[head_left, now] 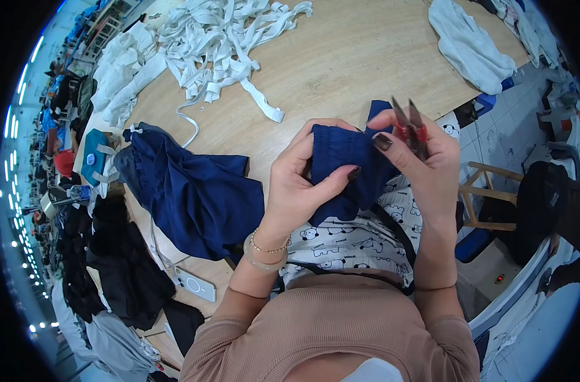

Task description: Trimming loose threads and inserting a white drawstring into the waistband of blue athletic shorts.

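I see my left hand (296, 184) pinching a gathered navy garment (344, 169), thumb across its front, held up above my lap. My right hand (423, 169) grips the same cloth at its upper edge and also clasps small red-handled thread snips (412, 127), blades pointing up and parted. The garment's lower part is hidden behind my left palm, and I cannot make out any loose thread. On the wooden surface (341, 57) lie another navy piece (194, 191) and a tangle of white strips (220, 32), cut off at the top.
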The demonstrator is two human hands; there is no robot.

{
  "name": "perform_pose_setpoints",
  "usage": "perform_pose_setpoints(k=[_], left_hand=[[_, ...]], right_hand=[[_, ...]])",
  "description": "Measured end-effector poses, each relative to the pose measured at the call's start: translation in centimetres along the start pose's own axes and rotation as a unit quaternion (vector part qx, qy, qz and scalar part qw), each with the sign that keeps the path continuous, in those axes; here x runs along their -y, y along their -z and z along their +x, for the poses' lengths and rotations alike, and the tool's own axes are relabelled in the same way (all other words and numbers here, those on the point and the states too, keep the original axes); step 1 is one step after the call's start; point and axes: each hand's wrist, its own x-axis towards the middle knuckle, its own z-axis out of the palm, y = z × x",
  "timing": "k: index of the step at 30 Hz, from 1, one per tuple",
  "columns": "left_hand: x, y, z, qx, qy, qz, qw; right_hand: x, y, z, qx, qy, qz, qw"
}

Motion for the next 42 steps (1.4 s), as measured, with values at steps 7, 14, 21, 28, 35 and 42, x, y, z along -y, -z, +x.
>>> perform_pose_setpoints(k=[7, 14, 21, 28, 35, 42], left_hand=[[0.3, 0.3, -0.1, 0.014, -0.018, 0.011, 1.0], [0.5, 0.8, 0.2, 0.01, -0.048, 0.016, 0.999], [-0.2, 0.4, 0.1, -0.009, -0.042, 0.029, 0.999], [-0.6, 0.1, -0.2, -0.011, 0.0, -0.042, 0.999], [-0.8, 0.3, -0.2, -0.007, 0.006, -0.057, 0.998], [-0.6, 0.3, -0.1, -0.008, 0.001, -0.039, 0.999]], right_hand=[[-1.2, -1.5, 1.0, -0.013, 0.121, -0.053, 0.991], [-1.1, -2.3, 0.7, -0.009, 0.075, -0.028, 0.997], [-0.6, -2.2, 0.0, -0.039, 0.073, -0.018, 0.996], [-0.2, 1.9, 0.4, -0.152, 0.052, 0.072, 0.984], [2.5, 1.3, -2.1, -0.029, -0.006, 0.014, 0.999], [2.6, 0.8, -2.5, -0.011, 0.034, -0.13, 0.991]])
